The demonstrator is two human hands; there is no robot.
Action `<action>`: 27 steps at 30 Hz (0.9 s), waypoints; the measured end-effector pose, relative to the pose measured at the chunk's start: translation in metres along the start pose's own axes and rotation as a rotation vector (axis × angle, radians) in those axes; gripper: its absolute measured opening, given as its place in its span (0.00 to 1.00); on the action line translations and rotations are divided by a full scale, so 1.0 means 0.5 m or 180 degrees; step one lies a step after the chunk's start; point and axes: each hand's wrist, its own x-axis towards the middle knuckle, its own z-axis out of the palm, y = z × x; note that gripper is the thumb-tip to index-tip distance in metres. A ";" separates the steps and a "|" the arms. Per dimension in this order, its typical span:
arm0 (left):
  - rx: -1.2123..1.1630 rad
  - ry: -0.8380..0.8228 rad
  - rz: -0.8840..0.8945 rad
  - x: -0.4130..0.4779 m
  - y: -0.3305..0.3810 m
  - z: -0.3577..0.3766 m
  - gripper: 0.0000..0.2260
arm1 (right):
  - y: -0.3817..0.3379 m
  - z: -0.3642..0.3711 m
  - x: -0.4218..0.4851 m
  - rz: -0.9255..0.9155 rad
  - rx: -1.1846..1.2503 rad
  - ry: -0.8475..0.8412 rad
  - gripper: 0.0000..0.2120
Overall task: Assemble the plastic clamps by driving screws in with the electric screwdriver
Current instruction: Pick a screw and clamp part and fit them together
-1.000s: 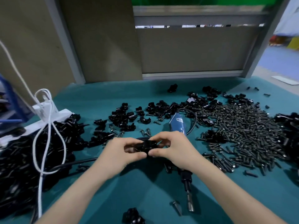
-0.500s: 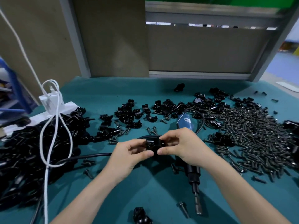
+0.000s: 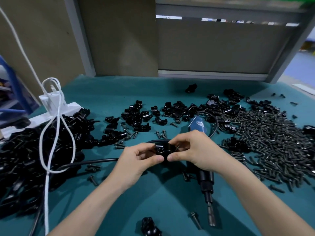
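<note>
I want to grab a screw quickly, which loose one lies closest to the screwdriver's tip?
The lone screw just left of the bit of the electric screwdriver, near the view's bottom edge. Every other screw lies farther up the mat.

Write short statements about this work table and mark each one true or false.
1. Both the left hand and the right hand hold one black clamp. True.
2. The right hand holds the screwdriver. False: it lies on the table, below that hand.
3. The big pile of screws lies on the right. True.
4. The table is red. False: it is teal.
5. A white cable hangs on the left. True.
</note>
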 end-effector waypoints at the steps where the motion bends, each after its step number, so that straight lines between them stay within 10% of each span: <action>1: -0.0031 -0.0027 0.0009 -0.001 0.001 0.001 0.15 | 0.000 0.000 -0.001 0.0004 0.0005 -0.0015 0.11; 27: -0.0096 0.0133 0.0010 0.006 -0.014 -0.001 0.11 | -0.009 0.003 -0.007 0.0188 0.0192 0.0042 0.17</action>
